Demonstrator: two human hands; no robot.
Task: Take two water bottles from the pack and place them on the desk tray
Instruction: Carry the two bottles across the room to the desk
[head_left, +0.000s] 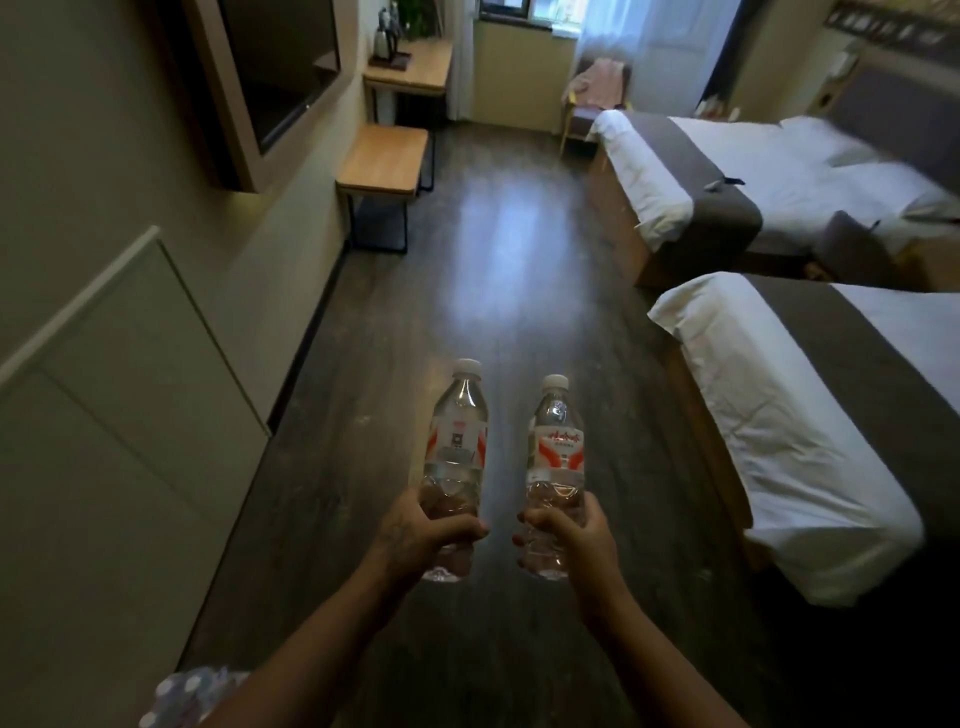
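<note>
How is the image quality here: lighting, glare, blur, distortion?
Head view: dim room, window glare pooled on the floor; wide-angle bending tilts walls and beds; far desk soft; both bottles and hands reasonably sharp.

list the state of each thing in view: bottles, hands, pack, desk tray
left bottle: capped, upright, held in the air
right bottle: capped, upright, held in the air
left hand: closed on left bottle
right hand: closed on right bottle
pack: at lower left, mostly hidden
tray: on far desk, holds a kettle
</note>
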